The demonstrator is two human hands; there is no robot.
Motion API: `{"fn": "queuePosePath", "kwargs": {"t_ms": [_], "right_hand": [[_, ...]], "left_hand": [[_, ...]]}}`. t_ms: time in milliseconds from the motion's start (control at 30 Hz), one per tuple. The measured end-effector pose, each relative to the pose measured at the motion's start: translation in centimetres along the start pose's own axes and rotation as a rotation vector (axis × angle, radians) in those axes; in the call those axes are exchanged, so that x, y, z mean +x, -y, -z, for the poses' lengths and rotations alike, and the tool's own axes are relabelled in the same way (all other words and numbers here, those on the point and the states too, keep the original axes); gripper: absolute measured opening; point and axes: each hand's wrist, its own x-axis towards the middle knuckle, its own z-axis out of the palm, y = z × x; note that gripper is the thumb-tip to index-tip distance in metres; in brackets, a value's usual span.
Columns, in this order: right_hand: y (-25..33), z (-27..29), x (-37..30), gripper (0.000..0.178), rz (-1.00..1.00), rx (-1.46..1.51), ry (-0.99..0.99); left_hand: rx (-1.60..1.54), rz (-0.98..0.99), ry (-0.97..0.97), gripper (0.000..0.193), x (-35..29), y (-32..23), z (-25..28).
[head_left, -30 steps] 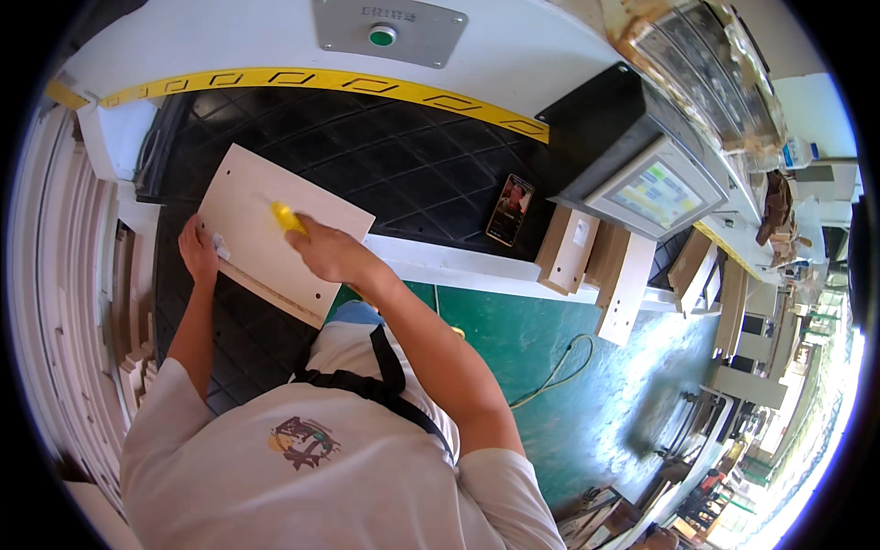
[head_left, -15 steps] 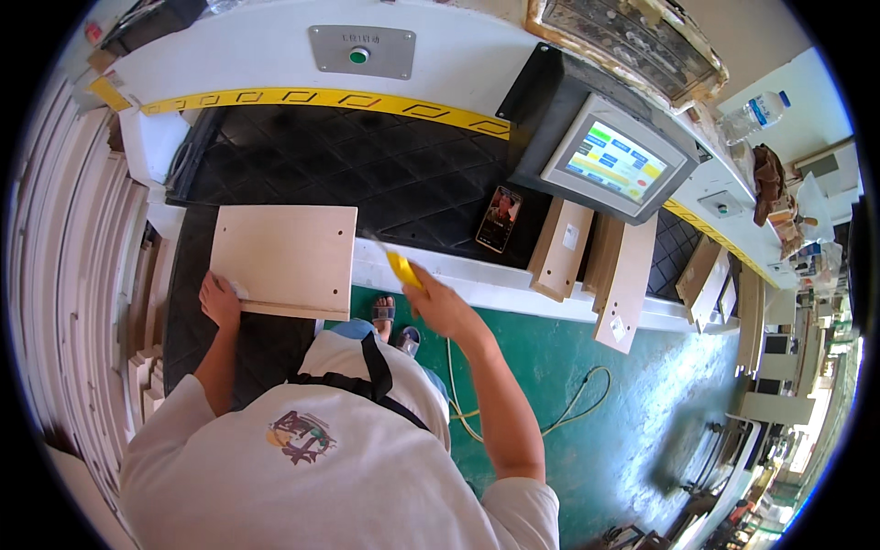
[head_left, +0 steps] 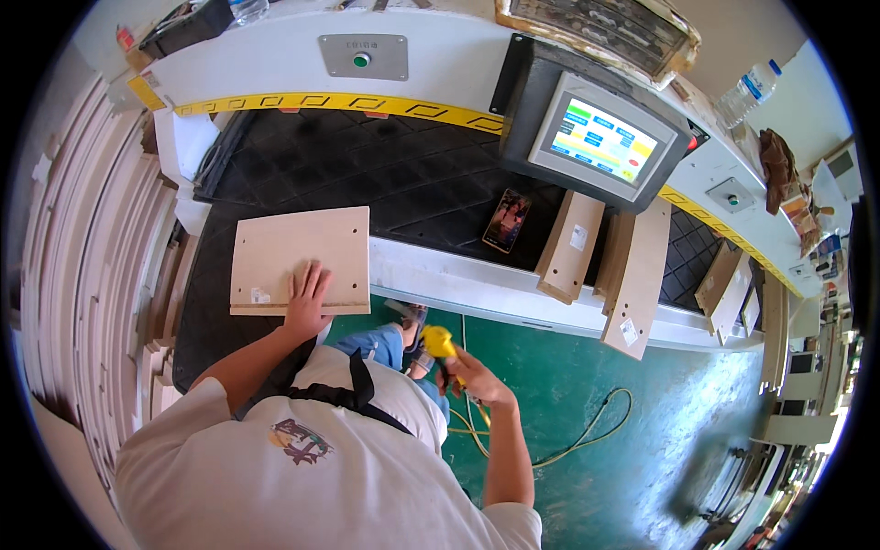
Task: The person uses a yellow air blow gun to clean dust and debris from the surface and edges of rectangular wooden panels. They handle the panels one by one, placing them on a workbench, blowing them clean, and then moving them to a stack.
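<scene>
Two hands at work: left hand [head_left: 307, 295] lies flat, fingers spread, on pale board [head_left: 300, 259] at the black mat's [head_left: 431, 188] near edge; right hand [head_left: 474, 380] grips yellow tool [head_left: 439, 342] over open green floor [head_left: 587, 385]. Small white label [head_left: 260, 295] marks the board's near-left corner; yellow strip [head_left: 339, 101] borders the mat's far edge.

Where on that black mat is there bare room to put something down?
Bare mat lies between the wooden panel under the left hand and the phone. Right of the phone, leaning boards crowd it.
</scene>
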Motion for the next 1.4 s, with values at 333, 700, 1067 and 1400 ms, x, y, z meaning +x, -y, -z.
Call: {"fn": "queuePosePath", "kwargs": {"t_ms": [333, 700, 1067, 1400], "right_hand": [[-0.7, -1.6, -2.3, 0.045, 0.331, 0.344, -0.006], [6.8, -3.1, 5.8, 0.051, 0.200, -0.038, -0.385], [7.7, -1.1, 5.1, 0.057, -0.180, -0.301, -0.202], [16.4, 0.6, 17.4, 0.043, -0.082, -0.538, -0.267]], "left_hand": [[-0.147, 0.064, 0.191, 0.051, 6.6, -0.9, 16.9], [-0.415, 0.170, 0.014, 0.057, 27.2, 19.9, 9.9], [-0.220, -0.101, -0.325, 0.051, 23.1, 9.5, -1.4], [-0.166, 0.150, -0.177, 0.060, 12.2, 11.8, -1.6]]}}
